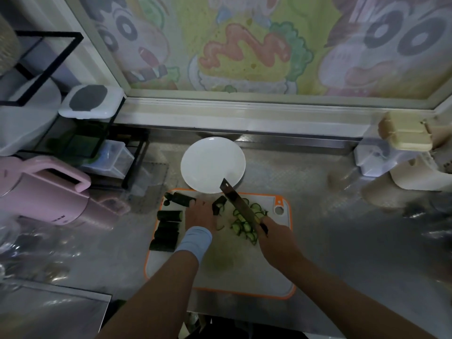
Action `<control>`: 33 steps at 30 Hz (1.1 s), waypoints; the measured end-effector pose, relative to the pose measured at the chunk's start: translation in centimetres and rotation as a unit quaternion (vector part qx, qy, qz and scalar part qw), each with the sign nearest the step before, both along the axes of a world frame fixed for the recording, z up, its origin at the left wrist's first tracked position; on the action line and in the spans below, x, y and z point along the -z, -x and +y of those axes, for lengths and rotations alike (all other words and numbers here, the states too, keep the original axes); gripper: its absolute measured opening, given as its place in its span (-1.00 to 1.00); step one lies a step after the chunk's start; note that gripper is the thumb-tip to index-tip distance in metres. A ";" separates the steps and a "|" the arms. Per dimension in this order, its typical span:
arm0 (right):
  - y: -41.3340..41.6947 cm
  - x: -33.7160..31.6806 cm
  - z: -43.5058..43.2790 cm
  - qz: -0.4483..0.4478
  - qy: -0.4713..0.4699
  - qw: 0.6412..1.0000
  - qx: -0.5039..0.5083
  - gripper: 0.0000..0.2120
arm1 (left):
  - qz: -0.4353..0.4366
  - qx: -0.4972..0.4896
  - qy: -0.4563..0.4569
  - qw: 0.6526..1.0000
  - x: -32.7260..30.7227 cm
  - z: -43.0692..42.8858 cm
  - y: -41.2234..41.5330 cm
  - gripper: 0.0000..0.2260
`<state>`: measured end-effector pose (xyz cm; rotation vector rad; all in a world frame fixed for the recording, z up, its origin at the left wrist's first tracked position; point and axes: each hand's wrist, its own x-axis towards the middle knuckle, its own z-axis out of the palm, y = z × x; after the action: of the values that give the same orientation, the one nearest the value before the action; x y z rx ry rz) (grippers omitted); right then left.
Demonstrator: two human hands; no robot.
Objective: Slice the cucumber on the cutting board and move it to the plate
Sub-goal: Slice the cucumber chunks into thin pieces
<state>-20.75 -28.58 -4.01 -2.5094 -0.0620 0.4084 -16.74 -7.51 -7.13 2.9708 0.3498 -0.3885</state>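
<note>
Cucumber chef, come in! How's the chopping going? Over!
Copy: left grip holds cucumber piece, right grip holds knife beside it. Cut slices piled on cutting board, uncut chunks wait left. No slices on plate yet, path open.

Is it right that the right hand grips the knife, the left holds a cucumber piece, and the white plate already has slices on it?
Not quite: in the head view the slices lie on the cutting board, none on the white plate. The right hand does grip the knife, and the left hand holds a cucumber piece.
</note>
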 end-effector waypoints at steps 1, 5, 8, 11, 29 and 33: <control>0.0 0.0 0.1 -0.001 0.002 1.000 -0.001 -0.81 | 0.004 -0.022 0.029 0.999 0.0 0.1 0.1 -0.70; 0.3 -0.4 0.9 -0.007 0.008 1.000 -0.016 -0.80 | -0.032 -0.095 0.118 0.988 -0.8 0.3 1.3 -0.78; 1.0 -0.8 2.0 -0.006 0.008 1.000 -0.018 -0.80 | -0.060 -0.108 0.160 0.979 -1.6 0.6 2.4 -0.86; 1.6 -0.8 3.3 0.006 0.008 1.000 -0.010 -0.80 | -0.080 -0.159 0.212 0.961 -2.4 0.9 3.4 -0.86; 4.9 -0.3 7.6 0.027 -0.015 0.997 0.073 -0.79 | -0.059 -0.246 0.319 0.913 -1.2 5.6 8.2 -0.74; 5.8 -0.5 8.6 0.035 -0.036 0.995 0.084 -0.77 | -0.027 -0.327 0.418 0.847 -1.3 5.3 8.7 -0.72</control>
<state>-26.56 -20.02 -3.50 -2.4051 0.1582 0.4161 -25.48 -2.19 -5.86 1.8614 0.8768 -0.2656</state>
